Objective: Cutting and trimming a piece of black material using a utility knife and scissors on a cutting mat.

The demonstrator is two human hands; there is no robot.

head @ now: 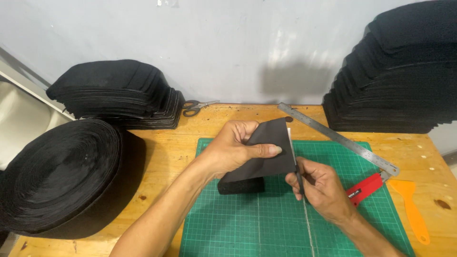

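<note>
My left hand grips a black flat sheet piece above the green cutting mat, thumb pressed across its face. My right hand is closed around a thin dark-handled blade tool whose tip runs along the sheet's right edge, where a white strip shows. Under the sheet, a small stack of black foam pieces lies on the mat.
A steel ruler lies diagonally at the mat's upper right, with a red utility knife and an orange scraper beside it. Scissors rest near the wall. Black material stacks and a large black roll flank the wooden table.
</note>
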